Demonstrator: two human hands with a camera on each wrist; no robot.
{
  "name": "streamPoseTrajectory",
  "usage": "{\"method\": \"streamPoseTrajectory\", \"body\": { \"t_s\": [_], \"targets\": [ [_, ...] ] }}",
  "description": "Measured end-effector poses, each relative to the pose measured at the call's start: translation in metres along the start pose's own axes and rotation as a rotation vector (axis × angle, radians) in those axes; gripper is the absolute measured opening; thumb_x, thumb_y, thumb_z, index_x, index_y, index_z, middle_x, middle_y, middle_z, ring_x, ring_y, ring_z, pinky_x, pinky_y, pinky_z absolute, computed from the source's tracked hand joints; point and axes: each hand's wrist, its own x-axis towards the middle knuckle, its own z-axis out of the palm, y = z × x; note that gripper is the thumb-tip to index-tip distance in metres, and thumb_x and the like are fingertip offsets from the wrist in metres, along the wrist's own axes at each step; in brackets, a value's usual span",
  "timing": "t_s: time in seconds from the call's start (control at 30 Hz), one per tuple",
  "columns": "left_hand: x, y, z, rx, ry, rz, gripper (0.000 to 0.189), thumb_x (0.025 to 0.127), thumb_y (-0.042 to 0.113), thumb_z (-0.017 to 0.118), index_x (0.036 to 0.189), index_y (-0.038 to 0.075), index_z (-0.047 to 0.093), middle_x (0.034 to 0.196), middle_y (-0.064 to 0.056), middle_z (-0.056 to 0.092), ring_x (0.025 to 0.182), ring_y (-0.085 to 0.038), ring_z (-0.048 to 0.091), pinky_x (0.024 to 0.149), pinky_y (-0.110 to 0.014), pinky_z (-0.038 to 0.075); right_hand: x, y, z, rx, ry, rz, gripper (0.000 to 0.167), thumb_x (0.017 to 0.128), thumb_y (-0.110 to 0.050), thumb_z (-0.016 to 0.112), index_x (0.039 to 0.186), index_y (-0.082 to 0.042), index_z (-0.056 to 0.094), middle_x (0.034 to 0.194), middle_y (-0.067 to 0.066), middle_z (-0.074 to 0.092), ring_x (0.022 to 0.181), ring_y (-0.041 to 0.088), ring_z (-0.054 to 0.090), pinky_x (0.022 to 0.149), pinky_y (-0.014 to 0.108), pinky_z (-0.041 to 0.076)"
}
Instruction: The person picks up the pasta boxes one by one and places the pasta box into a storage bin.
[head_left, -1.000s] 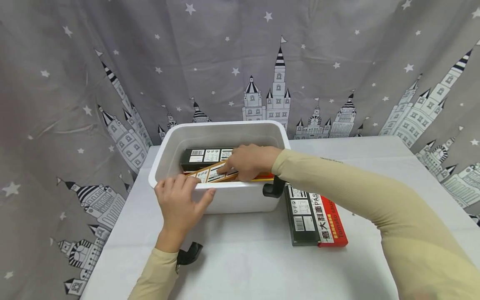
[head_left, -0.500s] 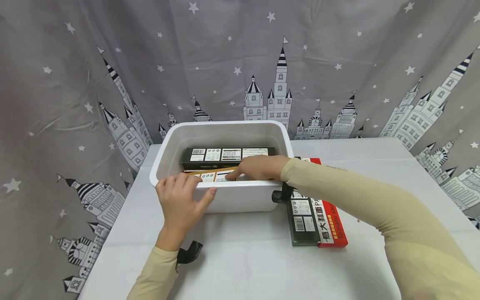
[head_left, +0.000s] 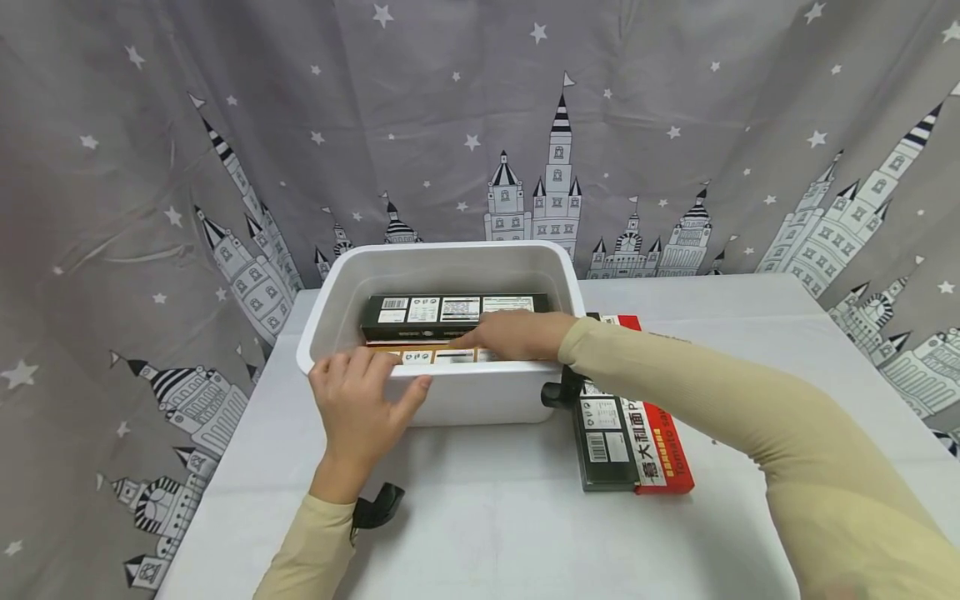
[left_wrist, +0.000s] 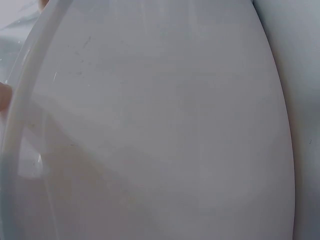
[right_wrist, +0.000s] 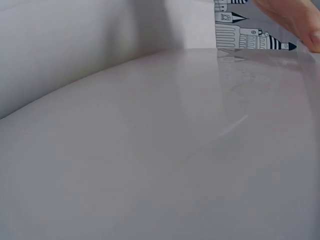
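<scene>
Orange-edged carton lies inside a white plastic bin, along the near wall between the two hands, its labelled side facing up. The left hand holds the bin's near rim, its fingers hooked over the edge and its thumb spread out against the outer wall. The right hand reaches into the bin over its right end, with one finger stretched towards the left hand along the orange-edged carton; its other fingers are hidden by the near wall, so I cannot tell whether it grips the carton.

Just beyond the right hand's fingers lies a black carton with white label panels, and a thin red edge shows below it, on the side nearer the left hand. Outside the bin, below the right forearm, a second black carton lies side by side with a red tomato sauce pasta box on the white-covered table. Both sleeves are beige, with a black mount at each wrist. Beyond the hands hangs a grey curtain printed with castles and stars.
</scene>
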Motion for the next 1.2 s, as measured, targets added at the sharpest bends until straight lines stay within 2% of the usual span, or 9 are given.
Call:
{"method": "streamPoseTrajectory", "body": {
  "t_s": [0.1, 0.27, 0.4, 0.57, 0.7, 0.87, 1.03, 1.1, 1.2],
  "targets": [
    [-0.001, 0.0, 0.001, -0.001, -0.009, -0.008, 0.068, 0.097, 0.068, 0.044, 0.087, 0.004, 0.065, 0.081, -0.016, 0.064, 0.079, -0.039, 0.054, 0.085, -0.057, 0.034, 0.0, -0.002, 0.001, -0.043, 0.019, 0.045, 0.057, 0.103, -0.011, 0.053, 0.155, -0.031, 0.042, 0.126, 0.012, 0.068, 0.115, 0.024, 0.064, 0.1, 0.043, 0.052],
    [-0.002, 0.001, 0.002, -0.01, -0.019, -0.018, 0.069, 0.097, 0.069, 0.043, 0.087, 0.004, 0.066, 0.081, -0.016, 0.064, 0.079, -0.038, 0.053, 0.085, -0.057, 0.034, -0.002, -0.003, 0.001, -0.099, 0.035, 0.116, 0.057, 0.102, -0.009, 0.054, 0.154, -0.03, 0.045, 0.129, 0.011, 0.066, 0.118, 0.026, 0.063, 0.099, 0.046, 0.053],
    [-0.002, 0.0, 0.001, -0.004, -0.018, -0.018, 0.068, 0.096, 0.068, 0.045, 0.087, 0.004, 0.066, 0.081, -0.016, 0.064, 0.078, -0.038, 0.053, 0.086, -0.058, 0.034, -0.005, -0.001, -0.001, -0.163, 0.055, 0.135, 0.053, 0.1, -0.019, 0.062, 0.151, -0.025, 0.05, 0.131, 0.011, 0.067, 0.123, 0.026, 0.062, 0.099, 0.048, 0.054],
    [-0.002, -0.001, 0.0, 0.002, -0.012, -0.019, 0.067, 0.096, 0.067, 0.046, 0.087, 0.004, 0.066, 0.081, -0.016, 0.064, 0.078, -0.038, 0.053, 0.086, -0.057, 0.033, -0.014, 0.002, -0.007, -0.185, 0.072, 0.159, 0.057, 0.098, -0.035, 0.067, 0.152, -0.025, 0.05, 0.135, 0.009, 0.067, 0.128, 0.024, 0.06, 0.103, 0.049, 0.051],
    [-0.001, -0.002, 0.0, -0.001, -0.014, -0.023, 0.067, 0.096, 0.067, 0.046, 0.087, 0.004, 0.066, 0.081, -0.016, 0.064, 0.078, -0.038, 0.053, 0.085, -0.057, 0.033, -0.025, 0.006, -0.014, -0.191, 0.1, 0.137, 0.058, 0.097, -0.034, 0.067, 0.151, -0.023, 0.05, 0.132, 0.009, 0.068, 0.125, 0.025, 0.061, 0.105, 0.048, 0.049],
    [-0.002, -0.003, 0.0, -0.005, -0.014, -0.028, 0.069, 0.096, 0.069, 0.045, 0.087, 0.004, 0.066, 0.081, -0.016, 0.064, 0.078, -0.039, 0.052, 0.086, -0.058, 0.033, -0.044, 0.01, -0.024, -0.189, 0.136, 0.117, 0.058, 0.095, -0.033, 0.067, 0.15, -0.02, 0.052, 0.132, 0.012, 0.067, 0.123, 0.028, 0.06, 0.099, 0.048, 0.052],
    [-0.002, -0.001, 0.001, -0.009, -0.009, -0.024, 0.069, 0.096, 0.069, 0.044, 0.087, 0.004, 0.066, 0.081, -0.016, 0.064, 0.079, -0.039, 0.053, 0.085, -0.058, 0.033, -0.071, 0.017, -0.033, -0.187, 0.206, 0.172, 0.06, 0.094, -0.034, 0.069, 0.15, -0.021, 0.052, 0.137, 0.017, 0.061, 0.12, 0.035, 0.062, 0.089, 0.053, 0.055],
    [-0.001, -0.001, 0.002, -0.009, -0.009, -0.019, 0.069, 0.096, 0.068, 0.044, 0.087, 0.004, 0.066, 0.081, -0.016, 0.064, 0.079, -0.039, 0.054, 0.085, -0.058, 0.033, -0.083, 0.022, -0.037, -0.183, 0.244, 0.194, 0.061, 0.093, -0.034, 0.07, 0.15, -0.02, 0.052, 0.136, 0.02, 0.061, 0.117, 0.037, 0.063, 0.09, 0.054, 0.055],
    [-0.001, -0.001, 0.001, -0.002, -0.01, -0.013, 0.068, 0.096, 0.068, 0.045, 0.087, 0.004, 0.066, 0.081, -0.016, 0.064, 0.079, -0.039, 0.054, 0.085, -0.058, 0.033, -0.102, 0.03, -0.041, -0.169, 0.288, 0.244, 0.061, 0.093, -0.034, 0.07, 0.15, -0.019, 0.052, 0.137, 0.022, 0.059, 0.12, 0.039, 0.06, 0.095, 0.055, 0.053]
  ]
}}
